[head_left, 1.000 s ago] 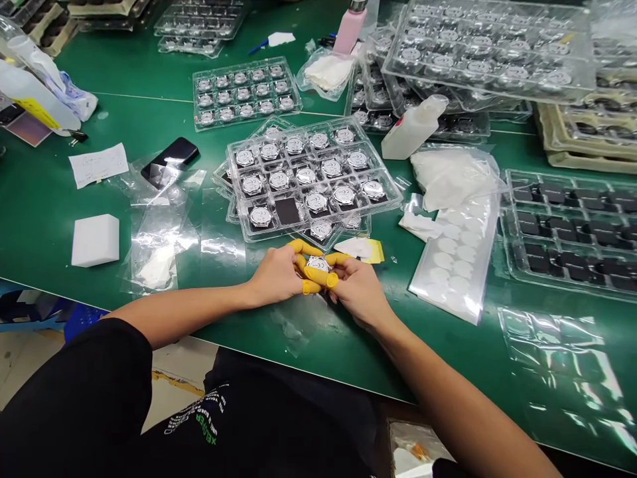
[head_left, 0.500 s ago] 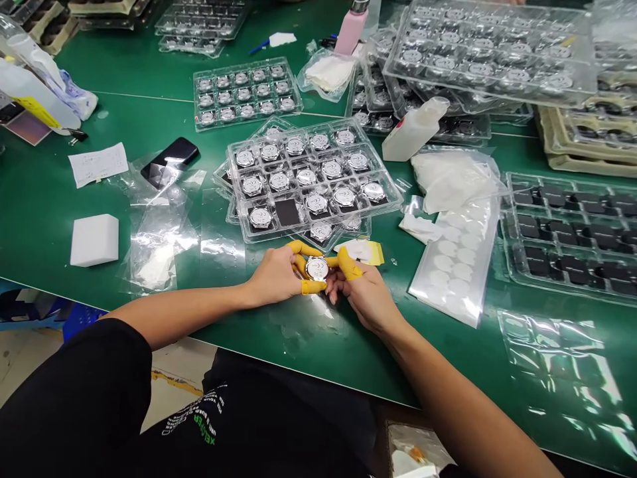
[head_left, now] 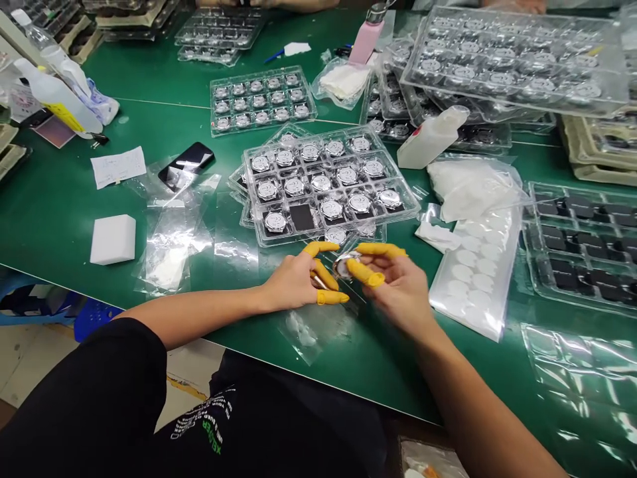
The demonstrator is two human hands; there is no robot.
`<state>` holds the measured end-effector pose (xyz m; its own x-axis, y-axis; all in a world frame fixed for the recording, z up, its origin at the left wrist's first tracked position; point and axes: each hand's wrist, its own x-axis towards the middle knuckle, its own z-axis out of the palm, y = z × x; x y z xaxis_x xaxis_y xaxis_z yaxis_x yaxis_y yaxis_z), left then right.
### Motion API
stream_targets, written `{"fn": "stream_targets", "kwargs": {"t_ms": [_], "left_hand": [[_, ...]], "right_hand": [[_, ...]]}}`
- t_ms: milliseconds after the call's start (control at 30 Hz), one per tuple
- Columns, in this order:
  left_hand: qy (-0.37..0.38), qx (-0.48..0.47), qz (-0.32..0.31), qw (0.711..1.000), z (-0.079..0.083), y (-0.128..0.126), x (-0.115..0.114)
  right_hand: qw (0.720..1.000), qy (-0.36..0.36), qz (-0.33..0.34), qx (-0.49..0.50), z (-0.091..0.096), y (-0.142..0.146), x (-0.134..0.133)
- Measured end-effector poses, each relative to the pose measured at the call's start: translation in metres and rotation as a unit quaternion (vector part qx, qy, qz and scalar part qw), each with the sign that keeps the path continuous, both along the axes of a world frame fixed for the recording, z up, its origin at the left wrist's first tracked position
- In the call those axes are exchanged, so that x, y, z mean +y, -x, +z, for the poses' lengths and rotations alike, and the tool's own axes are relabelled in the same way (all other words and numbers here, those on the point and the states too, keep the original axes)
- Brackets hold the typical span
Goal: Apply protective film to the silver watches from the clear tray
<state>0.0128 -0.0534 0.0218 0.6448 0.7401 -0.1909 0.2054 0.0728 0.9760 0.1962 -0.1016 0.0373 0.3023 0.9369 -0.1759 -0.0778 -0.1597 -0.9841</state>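
Observation:
Yellow finger covers are on several fingers of both hands. My right hand (head_left: 393, 279) pinches a round silver watch case (head_left: 342, 265) between thumb and forefinger, tilted and partly hidden by the thumb. Just left of it, my left hand (head_left: 303, 279) has its forefinger and thumb apart. A slim metal tool (head_left: 320, 282) lies within its fingers; its full shape is hidden. Beyond the hands, a clear tray (head_left: 328, 229) holds rows of watch cases with white round backs. One compartment (head_left: 300, 217) in its front row shows only a black base.
A white foam block (head_left: 112, 239), plastic film (head_left: 172, 249) and a phone (head_left: 186, 164) lie left. To the right are a sheet of round white stickers (head_left: 470, 279), a white bottle (head_left: 430, 139) and a tray of black pieces (head_left: 582, 242). Stacked trays (head_left: 512, 63) stand behind.
My right hand has drawn the watch case out of my left fingers, rightward, and tilted it. The slim metal tool now shows in my left hand. The whole view has shifted slightly.

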Motion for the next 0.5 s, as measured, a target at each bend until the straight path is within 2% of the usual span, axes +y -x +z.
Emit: {"fn": "stream_targets", "kwargs": {"t_ms": [100, 133, 200, 267, 333, 400, 500], "left_hand": [[0.012, 0.007, -0.005, 1.000, 0.004, -0.002, 0.000], [0.008, 0.011, -0.013, 1.000, 0.005, -0.002, 0.000], [-0.004, 0.018, -0.029, 0.999, 0.007, -0.002, 0.001], [-0.012, 0.026, -0.037, 0.999, 0.007, -0.001, 0.001], [-0.014, 0.031, -0.042, 0.999, 0.007, 0.000, 0.002], [-0.014, 0.031, -0.045, 0.998, 0.007, 0.000, 0.002], [-0.006, 0.026, -0.049, 0.998, 0.007, 0.000, 0.002]], "right_hand": [[0.993, -0.074, -0.061, -0.068, 0.012, -0.004, 0.029], [0.990, -0.089, -0.051, -0.097, 0.016, -0.002, 0.042], [0.979, -0.098, 0.024, -0.176, 0.021, 0.006, 0.069], [0.943, -0.087, 0.127, -0.295, 0.023, 0.018, 0.091], [0.884, -0.091, 0.181, -0.421, 0.024, 0.025, 0.104], [0.836, -0.122, 0.159, -0.510, 0.025, 0.021, 0.108], [0.806, -0.118, 0.107, -0.570, 0.027, -0.002, 0.107]]}}
